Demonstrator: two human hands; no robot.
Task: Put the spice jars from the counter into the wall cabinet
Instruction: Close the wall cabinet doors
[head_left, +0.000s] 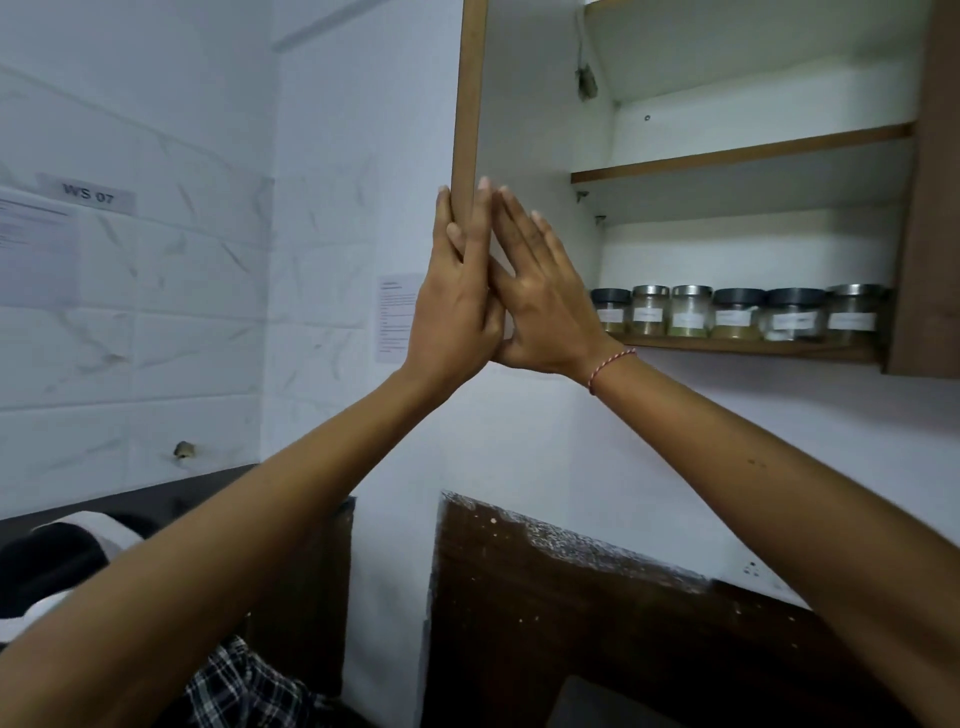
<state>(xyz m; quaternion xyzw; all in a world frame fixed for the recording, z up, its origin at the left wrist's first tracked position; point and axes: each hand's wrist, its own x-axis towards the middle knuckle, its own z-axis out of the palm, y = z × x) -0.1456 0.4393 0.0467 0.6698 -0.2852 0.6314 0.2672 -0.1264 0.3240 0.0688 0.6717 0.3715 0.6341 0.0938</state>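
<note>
Both forearms reach up, and the left hand (457, 306) meets the brown-edged white cabinet door (470, 104) first: fingers long and nearly straight along the door's outer edge, fingertips lapping over the outer face. Right beside it, the right hand (545, 306) lies flat on the door's inner white face, fingers spread and straight, clenching nothing. Further right of the door, six glass spice jars with dark and steel lids (737, 314) stand in a row on the bottom shelf (748, 345), so the stowing looks done and closing seems the step in hand. Best play: swing the door slowly and slide the right hand clear of the inner face before it shuts
</note>
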